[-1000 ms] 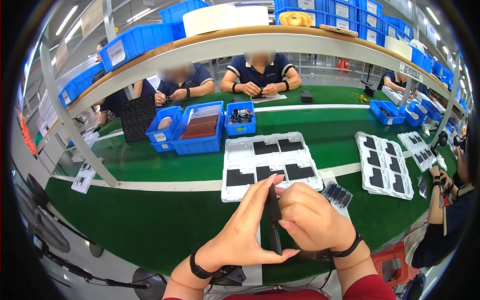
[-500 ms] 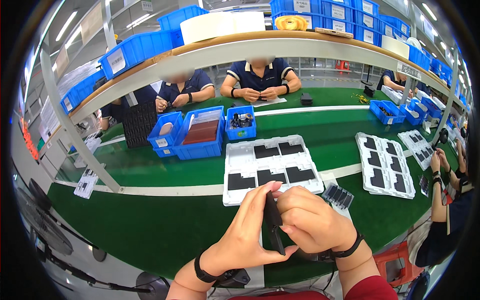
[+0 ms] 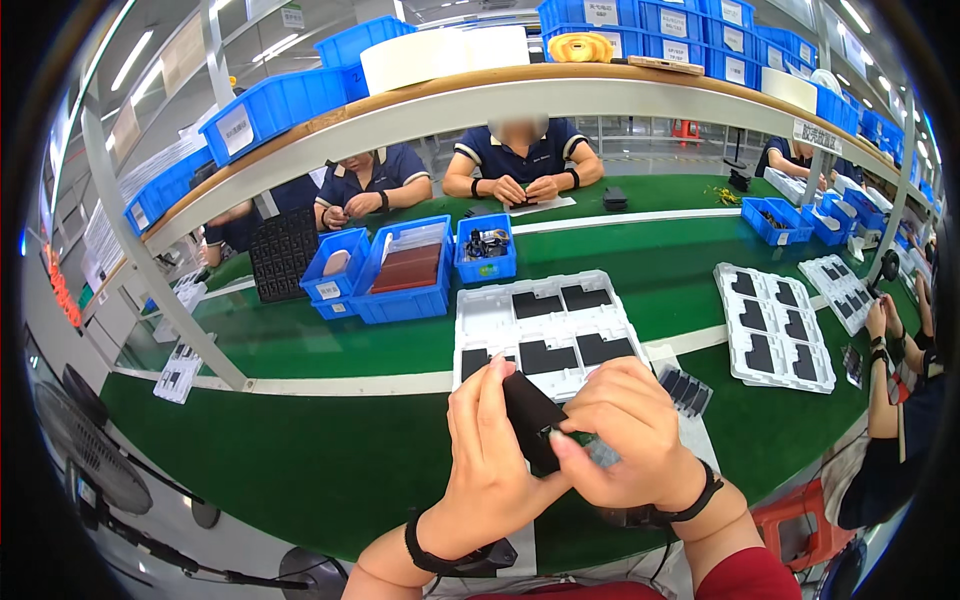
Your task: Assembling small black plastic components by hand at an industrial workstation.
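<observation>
black piece (image 3: 533, 408): flat, matte, roughly rectangular, small light detail showing near right edge. broad face turning up toward view; piece tilting, long side running from upper left to lower right. resting between left hand's (image 3: 483, 450) fingers and thumb, right hand's (image 3: 625, 435) thumb and fingertips gripping right edge. lower end partly hiding behind hands.

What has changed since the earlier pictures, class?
The black piece has turned from nearly edge-on, its broad face now showing. The left hand still holds it and the right hand still touches it; nothing was visibly let go. The white tray stayed in place on the green table.
</observation>
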`<action>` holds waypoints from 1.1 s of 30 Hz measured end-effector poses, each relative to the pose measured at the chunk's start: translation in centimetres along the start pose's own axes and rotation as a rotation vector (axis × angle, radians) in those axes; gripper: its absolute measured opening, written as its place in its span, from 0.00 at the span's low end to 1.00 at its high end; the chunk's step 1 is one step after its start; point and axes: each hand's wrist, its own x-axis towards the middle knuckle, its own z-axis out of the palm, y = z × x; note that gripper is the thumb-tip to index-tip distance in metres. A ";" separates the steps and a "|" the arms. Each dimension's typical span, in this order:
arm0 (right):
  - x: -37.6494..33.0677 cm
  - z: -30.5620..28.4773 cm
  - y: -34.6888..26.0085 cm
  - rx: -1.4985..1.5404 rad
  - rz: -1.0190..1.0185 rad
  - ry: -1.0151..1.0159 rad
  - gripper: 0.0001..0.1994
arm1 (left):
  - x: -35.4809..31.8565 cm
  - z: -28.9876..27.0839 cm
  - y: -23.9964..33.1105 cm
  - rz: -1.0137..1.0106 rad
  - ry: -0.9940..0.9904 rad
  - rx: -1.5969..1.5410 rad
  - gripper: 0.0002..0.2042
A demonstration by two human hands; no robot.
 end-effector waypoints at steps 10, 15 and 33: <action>0.2 -0.8 -0.6 0.026 0.007 -0.058 0.05 | 0.2 -0.7 -0.4 -0.130 -0.211 -0.348 0.49; 0.2 -1.5 -0.6 0.100 0.037 -0.107 0.05 | 0.5 -0.9 -0.3 -0.102 -0.248 -0.354 0.50; 0.3 -1.7 0.0 0.367 0.237 -0.198 0.08 | -0.5 -1.1 -0.5 -0.422 -0.576 -0.959 0.51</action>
